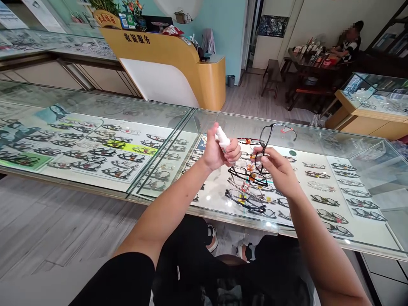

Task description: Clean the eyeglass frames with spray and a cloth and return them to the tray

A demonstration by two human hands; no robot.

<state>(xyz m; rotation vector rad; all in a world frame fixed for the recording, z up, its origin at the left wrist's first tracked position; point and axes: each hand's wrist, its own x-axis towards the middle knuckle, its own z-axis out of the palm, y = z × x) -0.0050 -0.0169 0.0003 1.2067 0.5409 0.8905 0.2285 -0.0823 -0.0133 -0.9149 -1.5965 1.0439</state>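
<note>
My left hand (216, 151) is wrapped round a small white spray bottle (223, 139), one finger raised at its top. Just right of it, my right hand (279, 170) pinches a pair of black-framed eyeglasses (266, 138) held upright above the glass counter. The bottle's nozzle is partly hidden by my fingers. Below both hands, black-framed eyeglasses (248, 175) and other pairs lie on the glass top. Another pair with a dark and red frame (249, 140) sits between my hands, farther back.
A glass display counter (165, 191) full of eyeglasses runs across in front of me. Behind it stands a yellow cashier desk (210, 87). A person (349, 44) sits at a cluttered table (296, 57) at the back right. Another glass case (382, 95) stands on the right.
</note>
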